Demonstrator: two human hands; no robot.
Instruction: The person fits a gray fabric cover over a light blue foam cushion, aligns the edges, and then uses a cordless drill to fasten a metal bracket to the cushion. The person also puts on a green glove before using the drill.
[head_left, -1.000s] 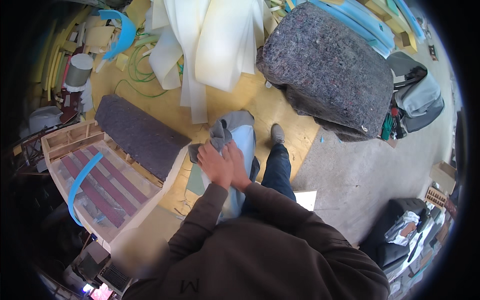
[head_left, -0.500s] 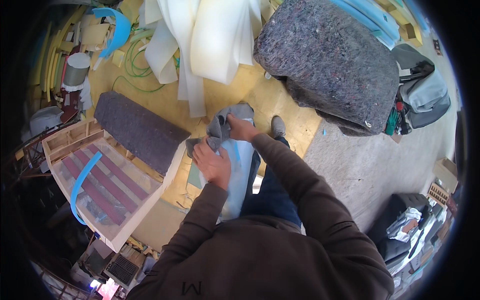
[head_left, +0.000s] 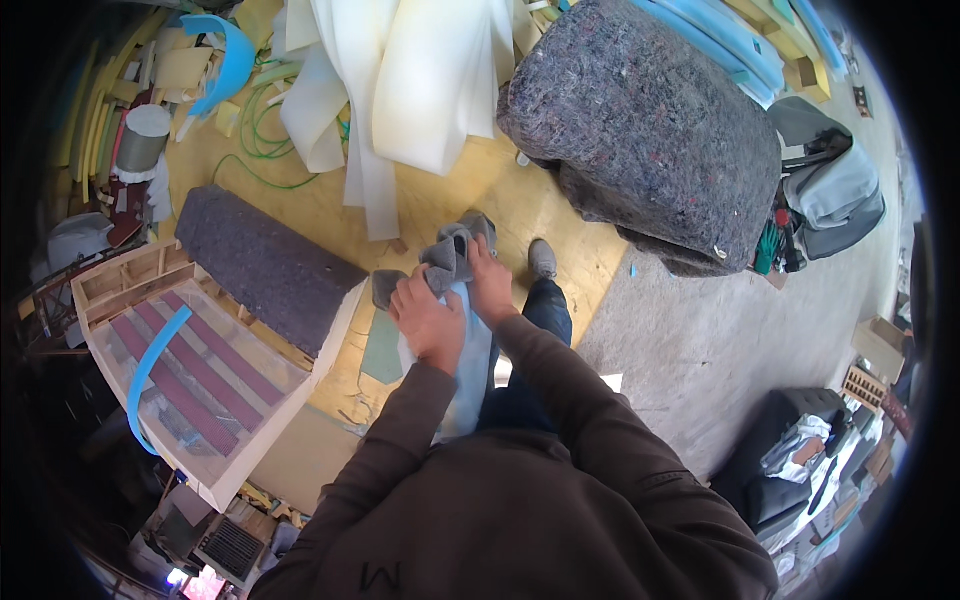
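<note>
Bunched grey fabric [head_left: 447, 256] sits over the far end of a pale blue, foam-like piece [head_left: 468, 375] in front of my body. My left hand [head_left: 430, 322] is closed on the fabric's near left side, with its fingers curled over the folds. My right hand [head_left: 489, 288] grips the fabric's right side, its fingers pointing away from me; the thumb is partly hidden. Folds hide the covered end of the blue piece. One grey shoe [head_left: 542, 260] shows just right of the fabric.
Left stands a wooden furniture frame [head_left: 333, 340] with dark red webbing, a curved blue strip [head_left: 152, 365] and a dark felt-covered section [head_left: 270, 270]. White foam sheets [head_left: 425, 90] hang ahead. A large felt-covered block [head_left: 640, 130] stands right, beyond it a grey bag [head_left: 835, 185].
My right hand has drawn nearer to me, and its fingers have straightened along the fabric's side. The fabric's folds have changed shape. My left hand stays on the left side.
</note>
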